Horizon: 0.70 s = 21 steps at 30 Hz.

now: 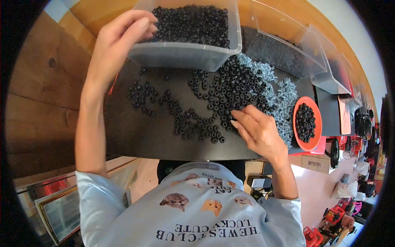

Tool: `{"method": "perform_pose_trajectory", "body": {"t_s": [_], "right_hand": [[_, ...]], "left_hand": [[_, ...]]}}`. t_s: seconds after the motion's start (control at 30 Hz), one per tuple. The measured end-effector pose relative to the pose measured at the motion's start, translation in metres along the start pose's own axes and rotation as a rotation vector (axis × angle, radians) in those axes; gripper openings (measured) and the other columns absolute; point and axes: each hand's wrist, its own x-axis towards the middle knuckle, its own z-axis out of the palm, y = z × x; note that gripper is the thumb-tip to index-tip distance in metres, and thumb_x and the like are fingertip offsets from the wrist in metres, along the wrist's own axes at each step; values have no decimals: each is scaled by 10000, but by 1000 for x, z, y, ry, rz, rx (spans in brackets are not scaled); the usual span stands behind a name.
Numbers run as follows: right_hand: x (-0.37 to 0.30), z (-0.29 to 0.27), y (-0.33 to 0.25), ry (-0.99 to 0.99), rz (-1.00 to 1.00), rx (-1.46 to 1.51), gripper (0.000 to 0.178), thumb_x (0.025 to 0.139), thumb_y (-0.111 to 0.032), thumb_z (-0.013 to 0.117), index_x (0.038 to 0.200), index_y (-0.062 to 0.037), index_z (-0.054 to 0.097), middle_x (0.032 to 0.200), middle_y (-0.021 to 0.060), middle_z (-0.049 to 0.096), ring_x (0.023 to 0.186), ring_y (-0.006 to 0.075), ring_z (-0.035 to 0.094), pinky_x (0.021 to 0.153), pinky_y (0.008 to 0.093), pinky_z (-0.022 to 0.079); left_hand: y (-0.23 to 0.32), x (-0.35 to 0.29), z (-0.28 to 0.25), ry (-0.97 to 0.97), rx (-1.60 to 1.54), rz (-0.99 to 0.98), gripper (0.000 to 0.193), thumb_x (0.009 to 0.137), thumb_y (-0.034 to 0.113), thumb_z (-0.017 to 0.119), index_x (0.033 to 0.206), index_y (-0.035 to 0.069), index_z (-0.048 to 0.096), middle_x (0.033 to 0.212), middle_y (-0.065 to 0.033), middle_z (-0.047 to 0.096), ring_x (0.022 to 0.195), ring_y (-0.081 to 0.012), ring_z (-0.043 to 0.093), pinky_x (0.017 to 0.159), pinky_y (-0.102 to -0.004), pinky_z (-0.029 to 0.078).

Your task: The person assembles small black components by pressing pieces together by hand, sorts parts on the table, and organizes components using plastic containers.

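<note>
My left hand [121, 35] is over the near left part of a clear plastic bin [177, 55]. Its fingers are curled in toward the thumb, and what they hold, if anything, is hidden. Small black ring-shaped pieces [191, 24] fill much of the bin. My right hand [260, 129] is down at the front edge of a heap of the same black rings [236, 82] on the dark tabletop [135, 136]. Thumb and forefinger close around a black ring there. Loose rings [197, 125] lie scattered between my two arms.
Small shiny silvery pieces [286, 99] lie heaped right of the rings. An orange bowl [314, 140] holding black rings stands at the table's right edge. Another clear bin [284, 53] stands at the back right. A cardboard box [314, 164] is on the floor.
</note>
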Motion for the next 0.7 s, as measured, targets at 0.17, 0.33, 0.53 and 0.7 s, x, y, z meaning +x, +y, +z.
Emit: {"method": "perform_pose_trajectory", "body": {"t_s": [0.17,0.33,0.53,0.7], "right_hand": [[14,-7,1,50,-39,13,288,736,-74,703,996,10,612,842,111,537,682,262,587,554,348,488],[73,-20,6,256,-103,-80,480,721,-127,714,1155,-6,548,1113,149,519,948,301,543,786,385,464],[108,-5,29,250,-171,-116,526,691,-190,743,1142,-6,545,1157,150,517,1062,307,521,914,409,401],[112,3,33,196,-164,-98,547,671,-162,752,1152,-15,536,1132,134,534,1044,292,526,941,415,384]], "left_hand": [[-95,100,-32,-382,268,-55,207,920,176,499,981,10,606,871,-47,614,892,-138,578,799,-293,465],[-148,153,-23,-499,751,-12,195,861,143,514,977,21,613,891,-141,640,880,-264,606,795,-395,463],[-171,161,1,-692,1085,-22,214,844,145,526,968,7,631,907,-223,641,915,-373,603,807,-440,459],[-188,150,7,-475,160,-240,246,839,183,584,988,-9,624,866,-122,646,851,-228,607,749,-358,469]]}}
